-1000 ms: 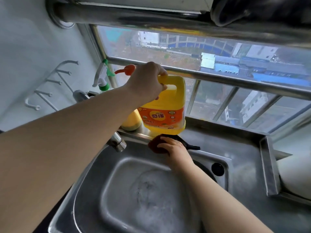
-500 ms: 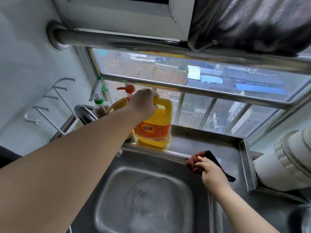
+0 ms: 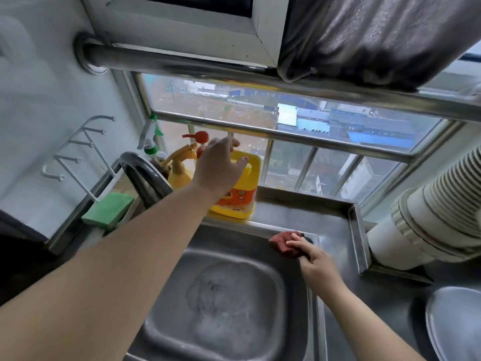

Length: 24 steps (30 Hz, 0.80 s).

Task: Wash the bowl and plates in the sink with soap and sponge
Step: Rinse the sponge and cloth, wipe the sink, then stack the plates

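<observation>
Steel counter (image 3: 335,225) carries yellow soap jug (image 3: 239,196), red cloth (image 3: 286,243), metal plate (image 3: 453,324).

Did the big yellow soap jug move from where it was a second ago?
Yes. The yellow soap jug was held up above the ledge; now it stands on the ledge behind the sink, and the left hand is open over its handle.

The left hand (image 3: 218,168) hides much of the soap jug (image 3: 240,194); the metal bowl (image 3: 453,324) is cut off.
</observation>
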{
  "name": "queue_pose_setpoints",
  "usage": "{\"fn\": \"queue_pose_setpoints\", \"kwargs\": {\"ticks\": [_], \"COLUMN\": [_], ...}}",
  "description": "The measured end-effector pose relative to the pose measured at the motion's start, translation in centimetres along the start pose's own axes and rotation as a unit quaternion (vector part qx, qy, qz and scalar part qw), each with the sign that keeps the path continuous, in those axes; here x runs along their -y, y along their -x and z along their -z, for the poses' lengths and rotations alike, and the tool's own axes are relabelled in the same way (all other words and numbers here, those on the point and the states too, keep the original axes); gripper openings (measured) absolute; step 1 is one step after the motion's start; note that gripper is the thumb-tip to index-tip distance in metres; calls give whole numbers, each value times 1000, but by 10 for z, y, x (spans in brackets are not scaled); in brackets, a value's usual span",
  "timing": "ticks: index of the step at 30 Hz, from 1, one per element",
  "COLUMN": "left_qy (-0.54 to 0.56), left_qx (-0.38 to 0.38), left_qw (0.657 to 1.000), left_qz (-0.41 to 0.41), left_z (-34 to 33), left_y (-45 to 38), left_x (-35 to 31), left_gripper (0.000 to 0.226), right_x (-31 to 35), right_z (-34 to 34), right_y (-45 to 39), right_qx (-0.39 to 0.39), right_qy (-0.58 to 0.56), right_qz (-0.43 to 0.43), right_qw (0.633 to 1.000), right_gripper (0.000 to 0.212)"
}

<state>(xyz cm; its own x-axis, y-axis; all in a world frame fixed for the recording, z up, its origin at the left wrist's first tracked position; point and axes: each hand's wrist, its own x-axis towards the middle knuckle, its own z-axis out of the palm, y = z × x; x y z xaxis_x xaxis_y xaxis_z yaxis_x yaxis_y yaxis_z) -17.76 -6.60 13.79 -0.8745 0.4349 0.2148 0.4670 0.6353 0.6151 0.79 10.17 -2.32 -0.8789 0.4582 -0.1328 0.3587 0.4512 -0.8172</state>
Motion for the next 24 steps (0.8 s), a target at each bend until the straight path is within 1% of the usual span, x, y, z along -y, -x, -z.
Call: {"fn": "queue_pose_setpoints", "kwargs": {"ticks": [1,2,4,6,8,11,13,15,17,18,20,22,24], "left_qy": [36,73,138,155,147,162,160,158,167,172,179,196,214], "left_qx": [0,17,82,138,160,161,150,144,139,140,143,137,133], "left_qw": [999,997,986,976,969,949,941,935,929,927,925,923,921], "left_qz": [9,22,40,62,120,220,258,283,299,302,302,300,299], "left_z": [-2,-5,-20,-37,-52,-61,-58,-54,-45,-40,-28,-14,-1], "left_y": [13,28,63,98,131,174,193,206,213,214,214,212,206], "left_x": [-5,-8,-6,7,32,74,97,112,122,127,139,151,163], "left_gripper": [39,36,31,26,18,11,14,14,18,21,21,19,18], "right_x": [3,5,3,-2,-7,-12,-15,-22,-32,-37,-45,-38,-23], "right_z": [-1,-1,-3,-2,0,0,0,0,-5,-9,-20,-33,-50], "right_y": [3,7,17,27,36,50,56,60,71,82,112,147,177], "right_qx": [9,20,45,71,112,200,257,287,291,288,278,264,205], "right_qy": [-5,-2,17,53,115,215,272,327,372,376,361,340,300], "right_qz": [-5,-11,-21,-19,-1,56,89,96,66,47,11,-15,-58], "right_qw": [1000,1000,999,996,987,954,923,896,879,880,890,903,930], "right_gripper": [48,48,48,48,49,55,56,54,54,61,68,67,60]}}
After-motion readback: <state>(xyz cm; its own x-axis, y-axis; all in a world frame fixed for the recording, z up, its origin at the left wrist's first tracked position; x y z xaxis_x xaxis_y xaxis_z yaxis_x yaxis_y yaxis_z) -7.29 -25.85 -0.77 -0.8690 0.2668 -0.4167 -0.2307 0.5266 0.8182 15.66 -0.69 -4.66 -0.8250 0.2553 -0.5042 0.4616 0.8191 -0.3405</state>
